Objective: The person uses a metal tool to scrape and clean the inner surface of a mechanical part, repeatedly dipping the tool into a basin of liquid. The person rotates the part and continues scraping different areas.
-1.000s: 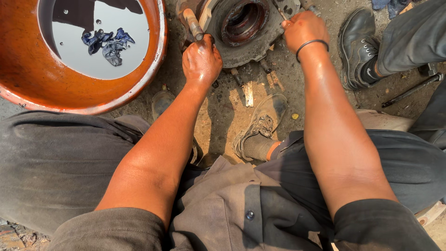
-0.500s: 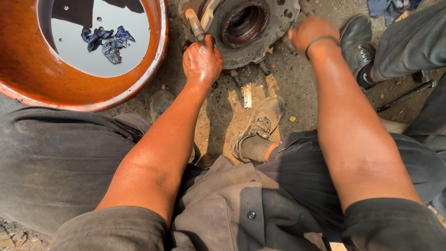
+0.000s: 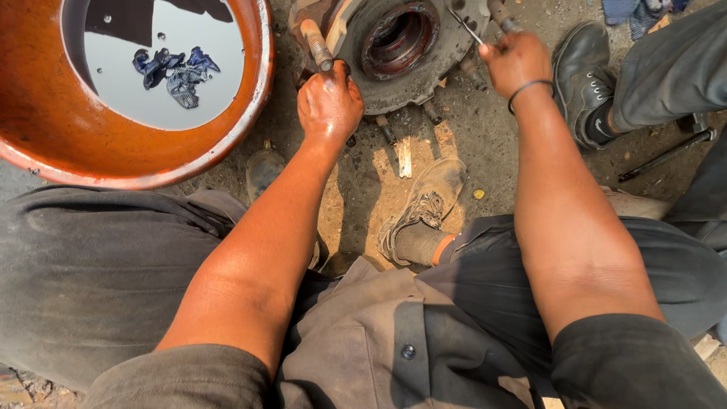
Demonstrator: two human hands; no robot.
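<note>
A greasy round wheel hub [image 3: 401, 45] with several studs lies on the dirt floor ahead of me. My left hand [image 3: 327, 102] grips the lower end of a worn wooden handle [image 3: 316, 44] that rises beside the hub's left edge. My right hand [image 3: 515, 62], a dark band on its wrist, is closed on a thin metal tool [image 3: 464, 25] whose tip rests on the hub's right rim. What the handle joins to is hidden.
A big orange basin [image 3: 45, 129] of grey liquid with a blue rag [image 3: 173, 67] stands at upper left. Another person's black shoe [image 3: 581, 72] and trouser leg are at upper right, near a dark metal bar [image 3: 666, 155]. My own dusty shoe [image 3: 424, 204] sits below the hub.
My right hand has slid left and down along the hub's right rim, and the thin tool now shows in it. The left hand has kept its grip on the handle.
</note>
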